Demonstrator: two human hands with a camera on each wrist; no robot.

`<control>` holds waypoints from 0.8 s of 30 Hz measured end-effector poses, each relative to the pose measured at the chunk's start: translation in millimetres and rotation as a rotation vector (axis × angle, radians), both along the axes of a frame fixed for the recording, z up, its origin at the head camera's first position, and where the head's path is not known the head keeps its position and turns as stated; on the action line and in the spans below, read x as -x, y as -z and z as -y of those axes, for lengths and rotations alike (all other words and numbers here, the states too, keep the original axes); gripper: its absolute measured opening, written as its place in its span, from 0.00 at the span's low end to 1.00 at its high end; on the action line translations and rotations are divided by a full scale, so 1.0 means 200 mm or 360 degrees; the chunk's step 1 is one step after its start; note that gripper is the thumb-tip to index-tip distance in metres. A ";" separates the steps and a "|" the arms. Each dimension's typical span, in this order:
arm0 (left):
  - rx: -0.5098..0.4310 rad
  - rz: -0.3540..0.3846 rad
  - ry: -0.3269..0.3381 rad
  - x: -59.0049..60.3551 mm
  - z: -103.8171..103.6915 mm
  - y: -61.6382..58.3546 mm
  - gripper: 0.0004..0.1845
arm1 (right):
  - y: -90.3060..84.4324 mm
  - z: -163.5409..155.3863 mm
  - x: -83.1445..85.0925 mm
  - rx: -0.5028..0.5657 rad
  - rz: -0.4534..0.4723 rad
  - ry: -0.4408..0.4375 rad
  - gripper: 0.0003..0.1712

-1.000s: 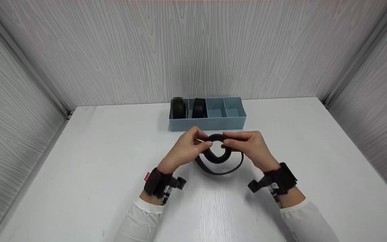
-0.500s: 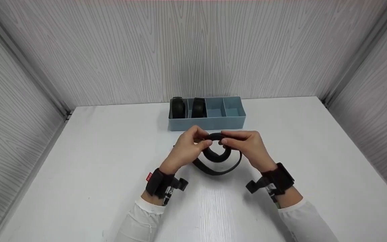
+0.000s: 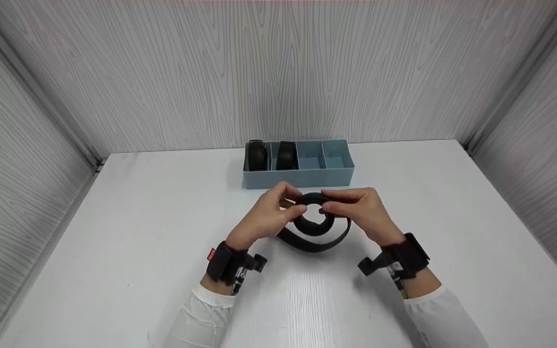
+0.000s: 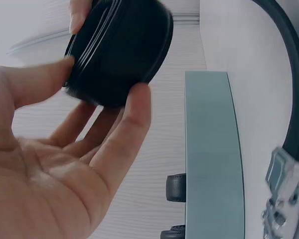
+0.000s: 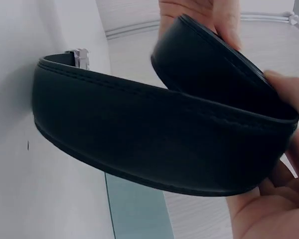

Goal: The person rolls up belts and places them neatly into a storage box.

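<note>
A black leather belt is partly rolled into a coil just above the white table. My left hand pinches the coil's left side and my right hand pinches its right side. The loose tail loops on the table below the hands. In the left wrist view my fingers curl round the black coil, and the silver buckle lies at the right. In the right wrist view the belt sweeps across the frame with fingertips on the roll.
A blue-grey divided box stands behind the hands, with two rolled black belts in its left compartments and bare compartments on the right. Grey panelled walls close in the table at the back and both sides.
Both hands kept their grip on the coil and turned it slightly. The loose loop on the table shifted a little and looks somewhat shorter.
</note>
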State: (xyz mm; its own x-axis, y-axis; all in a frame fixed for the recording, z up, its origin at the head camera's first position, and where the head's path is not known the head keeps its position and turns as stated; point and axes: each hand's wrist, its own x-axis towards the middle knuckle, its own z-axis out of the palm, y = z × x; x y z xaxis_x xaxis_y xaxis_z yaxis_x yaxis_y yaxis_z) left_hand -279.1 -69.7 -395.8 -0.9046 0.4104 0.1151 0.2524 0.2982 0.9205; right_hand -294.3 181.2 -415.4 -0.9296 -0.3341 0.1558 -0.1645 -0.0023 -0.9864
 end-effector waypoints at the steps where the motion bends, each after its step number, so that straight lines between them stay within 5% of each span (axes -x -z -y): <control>1: 0.0017 0.0017 0.0038 0.00 0.00 0.00 0.14 | 0.00 -0.01 0.00 -0.0032 0.0008 -0.0032 0.23; 5: 0.0070 0.0043 0.0062 -0.01 0.00 0.00 0.13 | -0.01 -0.01 0.00 -0.0080 0.0022 -0.0087 0.23; 17: -0.0218 0.0011 -0.0282 0.00 -0.03 0.02 0.13 | 0.07 0.11 -0.01 0.0350 -0.0027 0.0216 0.27; 24: -0.0156 0.0025 -0.0087 0.00 -0.01 0.02 0.14 | 0.03 0.05 0.00 0.0197 0.0060 0.0093 0.23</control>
